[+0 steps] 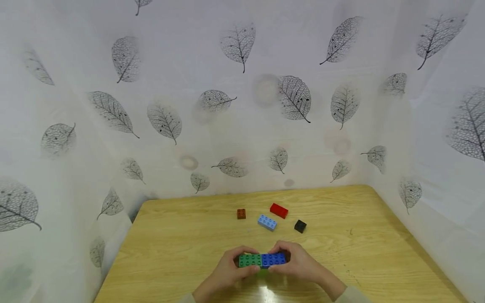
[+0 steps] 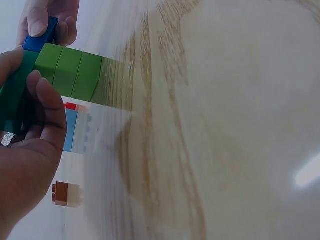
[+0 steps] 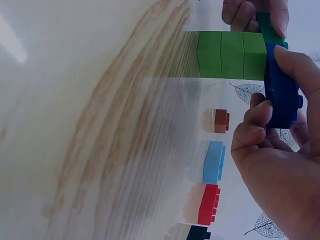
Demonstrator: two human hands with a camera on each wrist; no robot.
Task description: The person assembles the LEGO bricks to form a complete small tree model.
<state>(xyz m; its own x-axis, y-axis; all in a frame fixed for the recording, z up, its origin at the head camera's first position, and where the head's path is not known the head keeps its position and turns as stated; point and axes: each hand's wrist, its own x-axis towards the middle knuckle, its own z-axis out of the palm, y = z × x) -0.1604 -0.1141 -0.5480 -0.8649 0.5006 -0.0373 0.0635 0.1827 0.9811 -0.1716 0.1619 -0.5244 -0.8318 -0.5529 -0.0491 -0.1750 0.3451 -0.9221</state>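
Note:
In the head view my left hand [image 1: 227, 268] pinches a dark green brick [image 1: 250, 260] between thumb and fingers. Beside it, my right hand [image 1: 301, 264] grips a blue brick [image 1: 273, 259] by its far and near sides. The two eight-stud bricks lie end to end in one row. Under their meeting ends stands a column of three light green bricks [image 3: 231, 55], which both wrist views show upright on the wooden table [image 1: 178, 240]. Both long bricks overhang this column, one to each side.
Beyond the hands lie a small brown brick [image 1: 241, 213], a light blue brick [image 1: 267, 222], a red brick [image 1: 279, 211] and a small black brick [image 1: 300, 226]. A white sheet with leaf prints [image 1: 242, 139] hangs around the table's back and sides.

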